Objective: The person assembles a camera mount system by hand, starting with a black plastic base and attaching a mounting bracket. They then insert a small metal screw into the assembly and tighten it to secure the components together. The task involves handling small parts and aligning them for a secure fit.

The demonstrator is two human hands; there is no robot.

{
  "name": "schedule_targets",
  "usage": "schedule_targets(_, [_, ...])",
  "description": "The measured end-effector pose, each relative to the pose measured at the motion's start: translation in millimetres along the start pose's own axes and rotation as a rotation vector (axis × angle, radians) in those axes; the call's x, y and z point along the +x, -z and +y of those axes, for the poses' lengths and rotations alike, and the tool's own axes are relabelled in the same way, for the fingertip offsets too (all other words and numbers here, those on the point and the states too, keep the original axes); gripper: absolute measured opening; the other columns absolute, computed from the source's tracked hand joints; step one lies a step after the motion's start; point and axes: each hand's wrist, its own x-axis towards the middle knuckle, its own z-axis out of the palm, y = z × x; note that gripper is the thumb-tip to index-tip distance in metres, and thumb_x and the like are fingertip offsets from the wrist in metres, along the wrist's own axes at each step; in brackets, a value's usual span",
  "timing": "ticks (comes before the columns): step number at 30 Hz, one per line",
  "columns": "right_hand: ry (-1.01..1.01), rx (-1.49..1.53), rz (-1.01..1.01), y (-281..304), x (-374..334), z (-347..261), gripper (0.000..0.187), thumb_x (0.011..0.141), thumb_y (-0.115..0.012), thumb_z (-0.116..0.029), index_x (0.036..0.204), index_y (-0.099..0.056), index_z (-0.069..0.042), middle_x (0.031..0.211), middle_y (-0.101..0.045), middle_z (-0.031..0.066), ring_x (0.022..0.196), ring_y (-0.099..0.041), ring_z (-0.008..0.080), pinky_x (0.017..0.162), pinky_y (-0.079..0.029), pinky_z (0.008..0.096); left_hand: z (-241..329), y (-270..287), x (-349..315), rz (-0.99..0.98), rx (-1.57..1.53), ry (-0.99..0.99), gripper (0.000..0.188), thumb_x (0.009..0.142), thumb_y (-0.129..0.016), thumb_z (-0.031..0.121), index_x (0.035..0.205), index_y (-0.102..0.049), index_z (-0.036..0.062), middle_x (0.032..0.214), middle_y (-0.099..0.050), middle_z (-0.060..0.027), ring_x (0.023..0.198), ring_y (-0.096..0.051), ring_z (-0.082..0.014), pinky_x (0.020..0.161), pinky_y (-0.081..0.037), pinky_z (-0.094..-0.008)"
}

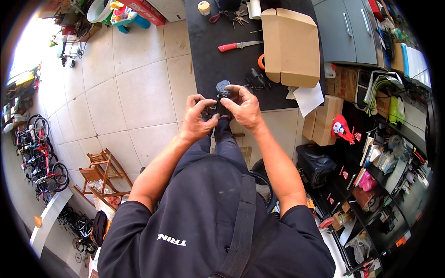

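Note:
Over the near edge of the dark table, I hold a small blocky grey device with a black lower part that looks like a mount or bracket. My right hand has its thumb and fingers closed on the device from the right. From the left, my left hand pinches the black lower part with curled fingers and thumb. The fingers hide some of that part, and its exact kind is unclear. A black clamp-like piece lies on the table just beyond my right hand.
On the dark table lie an open cardboard box, a red-handled knife, an orange tape roll, keys and a white paper sheet. Cardboard cartons and cluttered shelves stand right; folding wooden chairs and bicycles left.

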Motion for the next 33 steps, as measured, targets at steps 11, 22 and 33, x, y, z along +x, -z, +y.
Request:
schedule_targets(11, [-0.041,0.036,0.062,-7.3,-4.9,6.7,0.038,0.095,-0.079,-0.010,0.129,-0.069,0.002,0.100,-0.069,0.0005,0.083,-0.063,0.0063,0.073,-0.056,0.0236,-8.5,-11.4,-15.9,-0.052,-0.451,0.412,0.050,0.091,-0.083,-0.001,0.136,-0.062,-0.0002,0.111,-0.063,-0.0024,0.100,-0.065,-0.0094,0.090,-0.058,-0.0250])
schedule_targets(22, [-0.210,0.506,-0.056,6.5,-4.3,6.4,0.032,0.097,-0.065,-0.006,0.128,-0.063,0.003,0.101,-0.070,0.0062,0.078,-0.067,0.0123,0.070,-0.057,0.0280,-5.8,-8.2,-7.1,-0.050,-0.455,0.306,0.047,0.090,-0.082,-0.004,0.133,-0.063,-0.0032,0.136,-0.048,-0.0058,0.110,-0.065,-0.0145,0.094,-0.058,-0.0284])
schedule_targets(33, [-0.185,0.199,-0.023,3.0,-12.7,28.9,0.025,0.101,-0.071,-0.012,0.121,-0.073,0.002,0.092,-0.072,0.0019,0.074,-0.063,0.0085,0.066,-0.054,0.0264,-4.7,-9.0,-16.6,-0.002,0.002,0.056,0.051,0.085,-0.086,0.003,0.132,-0.067,0.0074,0.133,-0.047,-0.0118,0.101,-0.069,-0.0178,0.090,-0.061,-0.0323])
